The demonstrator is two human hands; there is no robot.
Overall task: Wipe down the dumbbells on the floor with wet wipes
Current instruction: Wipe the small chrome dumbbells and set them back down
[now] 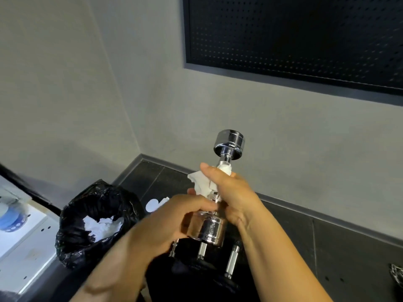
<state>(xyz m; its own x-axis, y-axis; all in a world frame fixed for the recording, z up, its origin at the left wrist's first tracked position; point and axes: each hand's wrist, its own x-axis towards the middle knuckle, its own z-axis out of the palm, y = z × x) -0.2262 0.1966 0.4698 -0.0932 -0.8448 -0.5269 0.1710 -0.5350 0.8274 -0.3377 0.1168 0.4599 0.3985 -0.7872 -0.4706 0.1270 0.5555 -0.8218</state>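
White wipe (204,184) under right hand (229,192)

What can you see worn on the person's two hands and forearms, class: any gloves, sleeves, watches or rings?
Nothing is worn. The left hand and right hand are bare, with no gloves, and no ring shows on the visible fingers. Both forearms are uncovered to the frame's edge: no sleeves, watch or bracelet in view.
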